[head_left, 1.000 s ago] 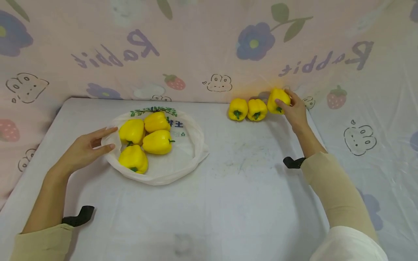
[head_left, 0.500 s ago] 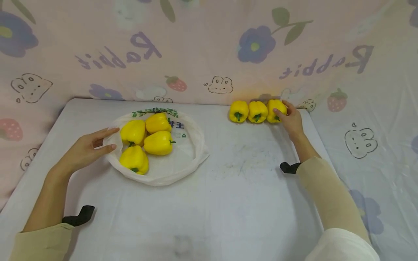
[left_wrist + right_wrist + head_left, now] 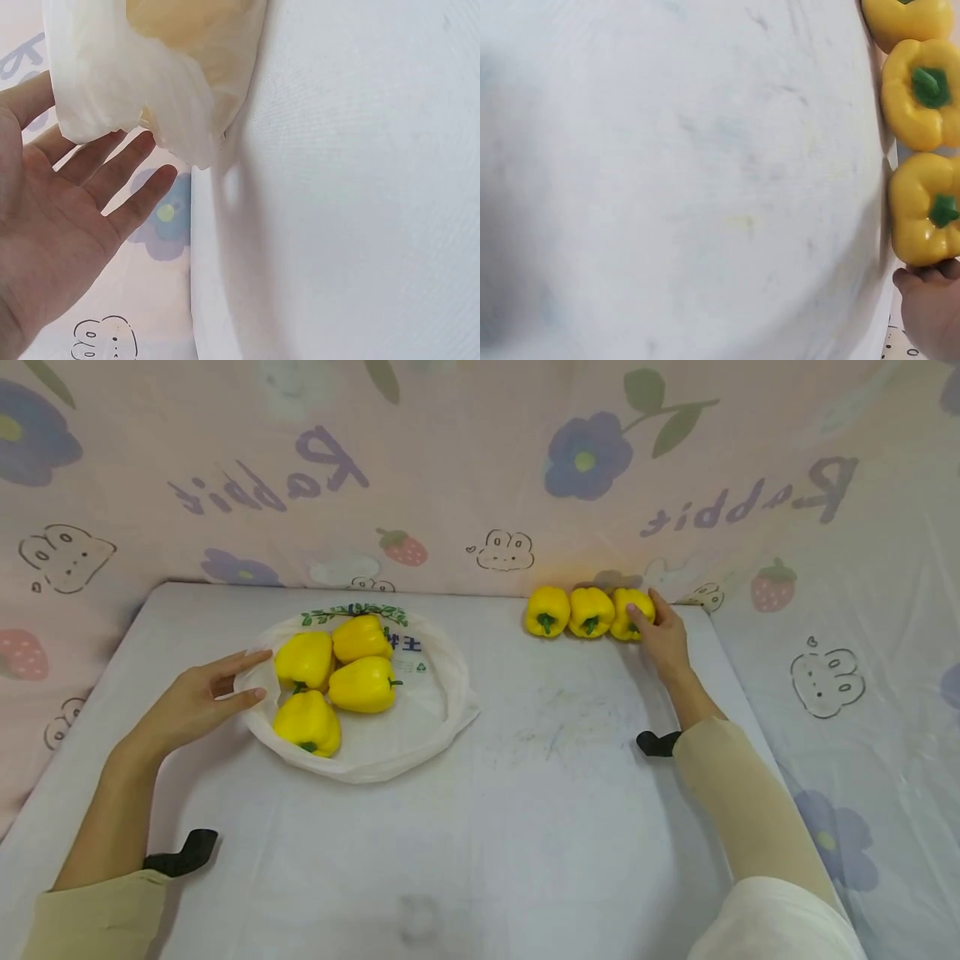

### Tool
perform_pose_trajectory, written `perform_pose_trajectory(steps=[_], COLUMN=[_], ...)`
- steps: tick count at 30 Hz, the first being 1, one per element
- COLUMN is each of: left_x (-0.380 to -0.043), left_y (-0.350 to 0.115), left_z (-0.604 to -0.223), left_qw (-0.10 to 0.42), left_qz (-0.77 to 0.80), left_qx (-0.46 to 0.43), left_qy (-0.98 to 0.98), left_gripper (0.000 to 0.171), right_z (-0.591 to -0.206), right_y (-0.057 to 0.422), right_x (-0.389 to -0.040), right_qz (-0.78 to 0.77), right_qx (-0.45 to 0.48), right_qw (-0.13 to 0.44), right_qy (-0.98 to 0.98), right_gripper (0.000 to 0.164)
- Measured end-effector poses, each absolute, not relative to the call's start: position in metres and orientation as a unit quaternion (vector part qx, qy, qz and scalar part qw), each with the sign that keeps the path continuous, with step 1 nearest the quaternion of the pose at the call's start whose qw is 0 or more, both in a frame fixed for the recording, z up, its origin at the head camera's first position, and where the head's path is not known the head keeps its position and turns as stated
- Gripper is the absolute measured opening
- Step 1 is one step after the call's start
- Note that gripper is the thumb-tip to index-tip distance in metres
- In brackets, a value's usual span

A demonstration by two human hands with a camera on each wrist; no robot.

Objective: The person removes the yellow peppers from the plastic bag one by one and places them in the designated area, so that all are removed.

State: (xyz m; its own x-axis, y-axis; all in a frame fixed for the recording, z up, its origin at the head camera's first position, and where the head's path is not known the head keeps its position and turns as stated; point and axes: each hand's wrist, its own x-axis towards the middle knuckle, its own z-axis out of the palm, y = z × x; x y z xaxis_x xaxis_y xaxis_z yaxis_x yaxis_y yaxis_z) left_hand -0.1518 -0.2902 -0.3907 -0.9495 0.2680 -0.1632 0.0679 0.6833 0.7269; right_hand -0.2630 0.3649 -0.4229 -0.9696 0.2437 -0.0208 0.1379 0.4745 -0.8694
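In the head view, the right hand (image 3: 666,637) is at the rightmost of three yellow bell peppers along the table's back. Its thumb lies over this end bell pepper (image 3: 628,615), with the fingers at its right side. The right wrist view shows the fingertips against that bell pepper (image 3: 927,214), stem facing out. At left, the left hand (image 3: 187,703) touches the rim of a white plastic bag (image 3: 375,770), rolled open and holding several yellow bell peppers (image 3: 363,683). Spread, nearly straight fingers of the left hand (image 3: 64,202) reach the bag's edge (image 3: 172,112) in the left wrist view.
The other two row peppers, a middle bell pepper (image 3: 591,612) and a left one (image 3: 547,612), stand beside the end one. A printed curtain (image 3: 450,468) rises behind the white-covered table (image 3: 480,835). Black wrist mounts (image 3: 183,853) show at both cuffs.
The right hand has lowered the third bell pepper onto the table and brought it left against the other two. The left hand has stayed at the bag's rim.
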Motion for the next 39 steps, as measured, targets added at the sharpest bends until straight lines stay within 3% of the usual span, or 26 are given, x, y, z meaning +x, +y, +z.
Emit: perform_pose_trajectory(steps=[22, 31, 39], left_x=[-0.154, -0.155, -0.155], left_y=[-0.288, -0.284, -0.281], left_z=[-0.390, -0.390, -0.387], left_qw=[0.135, 0.130, 0.133], left_qz=[0.406, 0.390, 0.398], left_qx=[0.083, 0.085, 0.082], left_qy=[0.900, 0.908, 0.904], left_gripper=[0.068, 0.069, 0.070], right_z=[-0.400, -0.356, -0.347], right_y=[0.348, 0.296, 0.267], right_x=[-0.263, -0.245, -0.244], right_qz=[0.518, 0.566, 0.583], right_qx=[-0.075, -0.007, 0.066], right_qw=[0.166, 0.161, 0.156], right_qy=[-0.836, -0.808, -0.795], right_gripper=[0.064, 0.058, 0.049])
